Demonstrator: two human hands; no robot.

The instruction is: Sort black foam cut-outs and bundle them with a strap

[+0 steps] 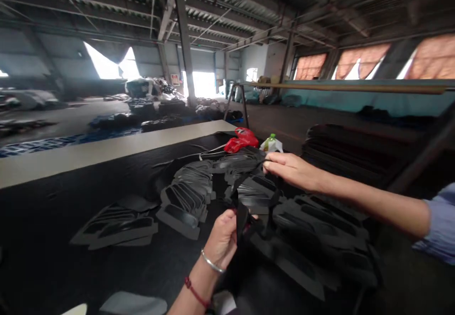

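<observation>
Black fabric strips [242, 215] hang between my two hands above a dark-covered table [117, 182]. My left hand [224, 237], with a silver bangle and a red cord at the wrist, is closed round the lower part of them. Farther forward and to the right, my right hand [284, 167] pinches their upper end. Under and around my hands lie fanned stacks of dark cut pieces [186, 194], some with long oval openings. A smaller pile of such pieces [122, 225] rests to the left.
Beyond the stacks sit a red plastic bag [241, 139] and a green-capped bottle [272, 139]. Dark stacked material [341, 149] stands at the right. A long pole [348, 87] rests on a metal stand. Pale pieces [133, 303] lie at the near edge.
</observation>
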